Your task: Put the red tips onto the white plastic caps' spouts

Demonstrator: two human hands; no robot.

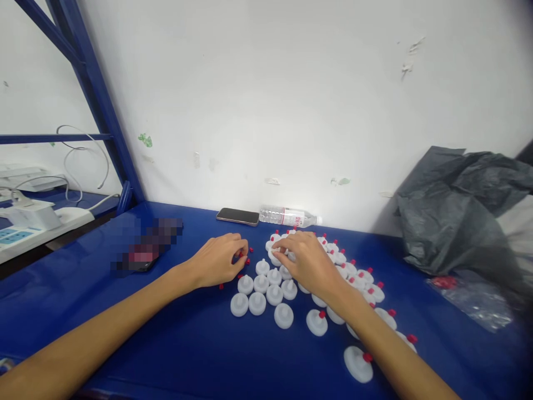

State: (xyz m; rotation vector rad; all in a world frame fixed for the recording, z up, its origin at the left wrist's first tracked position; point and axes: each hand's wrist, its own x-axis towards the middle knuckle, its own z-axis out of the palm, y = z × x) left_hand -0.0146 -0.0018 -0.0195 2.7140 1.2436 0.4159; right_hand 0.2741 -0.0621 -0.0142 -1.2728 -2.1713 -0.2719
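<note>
White discs (257, 303), many, stemmed: on the blue table (187, 344), most at the right of the spread bearing red caps (367, 358). Loose red pieces (221, 286): just left of the discs. Left hand (216, 260): at these pieces, fingers curled, narrow; whether gripping, cannot tell. Right hand (310, 264): over the discs, thumb and forefinger narrowly spaced; hold likewise unclear. Clear bottle (291, 216), lying, and black-screened phone (237, 216): behind the discs. Dark plastic bag (470, 211): right of them.
</note>
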